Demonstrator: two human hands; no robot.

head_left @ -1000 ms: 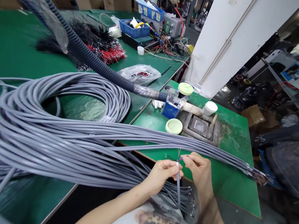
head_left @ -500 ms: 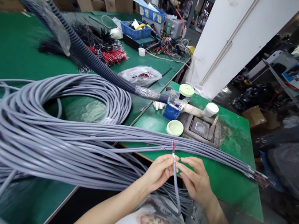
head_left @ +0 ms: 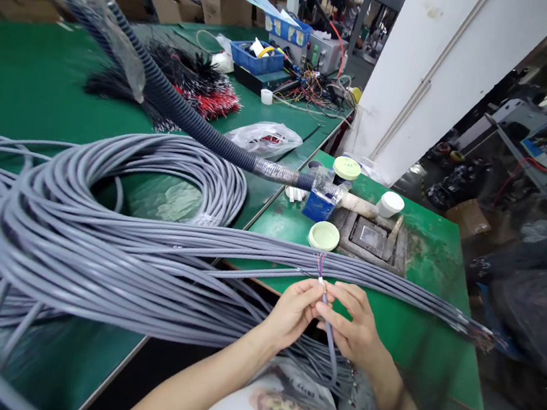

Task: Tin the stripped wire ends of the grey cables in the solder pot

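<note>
Between my hands a grey cable [head_left: 330, 339] stands with its stripped end up, and thin red and blue wires [head_left: 320, 265] fan out above a white band. My left hand [head_left: 294, 310] pinches the cable just under that band. My right hand [head_left: 354, 323] is closed on the same cable from the other side, its thumb and fingers at the sheath. Behind the hands a bundle of grey cables [head_left: 268, 248] runs across to the right, its stripped ends [head_left: 485, 337] past the green board. To the left lies a large coil of grey cable [head_left: 72, 239].
A solder pot [head_left: 373, 237] sits on the green board beside a pale round tub [head_left: 324, 236] and a blue box [head_left: 318, 204]. A ribbed extraction hose [head_left: 189, 116] slants overhead. Black and red wires [head_left: 188, 89], a plastic bag [head_left: 264, 140] and a blue basket [head_left: 257, 57] lie farther back.
My right hand has moved in to the left, and its fingers now close on the cable. My left hand keeps its pinch. The view has shifted slightly.
</note>
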